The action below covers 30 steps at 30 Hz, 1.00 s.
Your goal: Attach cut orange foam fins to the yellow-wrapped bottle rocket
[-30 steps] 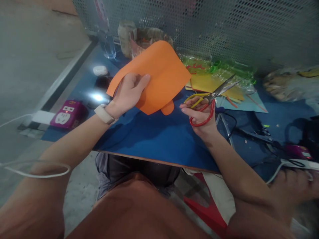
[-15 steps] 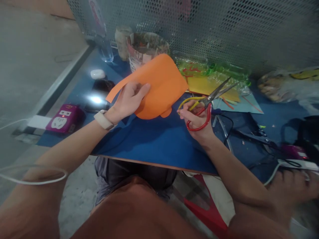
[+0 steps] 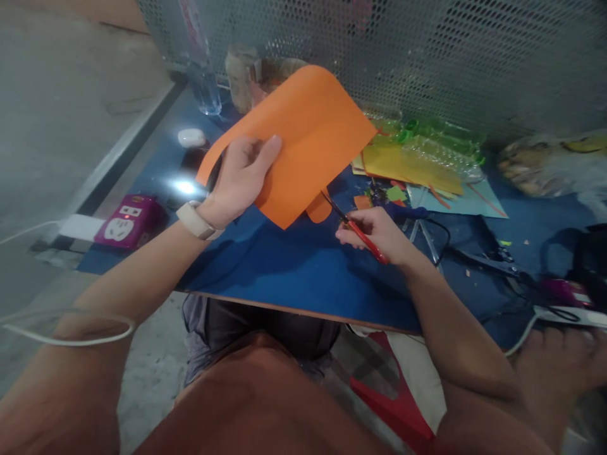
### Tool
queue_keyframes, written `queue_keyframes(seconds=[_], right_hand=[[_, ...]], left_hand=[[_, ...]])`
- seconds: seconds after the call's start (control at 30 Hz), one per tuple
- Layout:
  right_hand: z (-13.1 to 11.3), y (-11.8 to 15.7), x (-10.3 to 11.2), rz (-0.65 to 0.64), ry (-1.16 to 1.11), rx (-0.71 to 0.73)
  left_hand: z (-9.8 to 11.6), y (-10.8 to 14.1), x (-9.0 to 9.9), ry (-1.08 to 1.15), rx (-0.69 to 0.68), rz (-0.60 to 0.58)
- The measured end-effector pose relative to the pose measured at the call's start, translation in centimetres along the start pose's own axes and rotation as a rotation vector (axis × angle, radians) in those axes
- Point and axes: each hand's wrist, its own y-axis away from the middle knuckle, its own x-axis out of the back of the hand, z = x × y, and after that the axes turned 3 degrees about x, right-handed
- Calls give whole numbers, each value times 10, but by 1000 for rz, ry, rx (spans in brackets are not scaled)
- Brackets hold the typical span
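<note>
My left hand [image 3: 246, 177] grips a curved sheet of orange paper [image 3: 313, 129] by its left part, thumb on top and the other fingers partly hidden under it. A small rounded orange flap [image 3: 319, 208] shows below the sheet's lower edge. In my right hand [image 3: 374, 234] are scissors [image 3: 363, 239] with red on the handle, seen nearly edge-on. Their blades point up and left at the paper's lower right edge, beside the flap. Whether the tips touch the paper I cannot tell.
Behind the sheet stand a partly hidden tub [image 3: 277, 71] and a clear bottle [image 3: 207, 88]. Yellow paper [image 3: 403, 164] and clear plastic trays [image 3: 446, 148] lie at the back right. A purple socket block [image 3: 128, 221] sits left; cables and a foot [image 3: 559, 360] are at right.
The scissors have turned from pointing up and right to pointing left, and moved to the paper's edge. My left hand has raised and turned the sheet, so a corner now points down.
</note>
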Motion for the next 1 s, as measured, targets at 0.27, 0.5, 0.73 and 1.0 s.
queue_keyframes(seconds=[0.27, 0.5, 0.73, 1.0], right_hand=[[1, 1, 1, -59, -4, -17], [1, 1, 2, -63, -44, -5], [-3, 6, -3, -79, -71, 12], [-5, 6, -8, -67, -69, -4]], left_hand=[[8, 4, -2, 131, 42, 36], [2, 1, -7, 192, -33, 139], [8, 7, -11, 145, -13, -9], [15, 13, -13, -33, 62, -31]])
